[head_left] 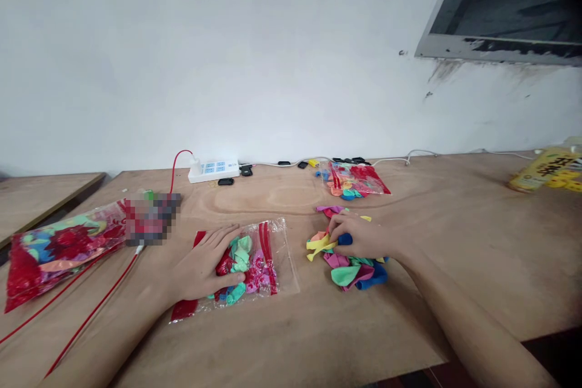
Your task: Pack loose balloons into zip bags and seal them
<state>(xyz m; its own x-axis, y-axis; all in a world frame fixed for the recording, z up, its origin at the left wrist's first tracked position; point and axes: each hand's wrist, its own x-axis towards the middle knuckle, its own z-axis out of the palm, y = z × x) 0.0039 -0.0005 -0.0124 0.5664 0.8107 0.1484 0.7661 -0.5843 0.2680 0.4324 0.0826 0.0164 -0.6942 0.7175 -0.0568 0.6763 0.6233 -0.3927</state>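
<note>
My left hand [200, 267] lies with its fingers spread over a clear plastic bag [285, 260] with red print, pressing it to the table. Green, pink and blue balloons [240, 257] show through the film beside my thumb. To the right, a loose heap of uninflated balloons [348, 276] in several colours lies on the wood. My right hand [361, 235] reaches into the top of this heap, its fingers bent and closed on balloons there. A yellow balloon [321, 244] sticks out to the left of those fingertips. Which balloons the fingers grip is partly hidden.
Another printed bag of balloons [359, 180] lies farther back, and a fuller one [68, 248] at the left. A white power strip [213, 171] with a red cable stands near the wall among small black objects. A yellow bottle [541, 170] lies tilted at the right.
</note>
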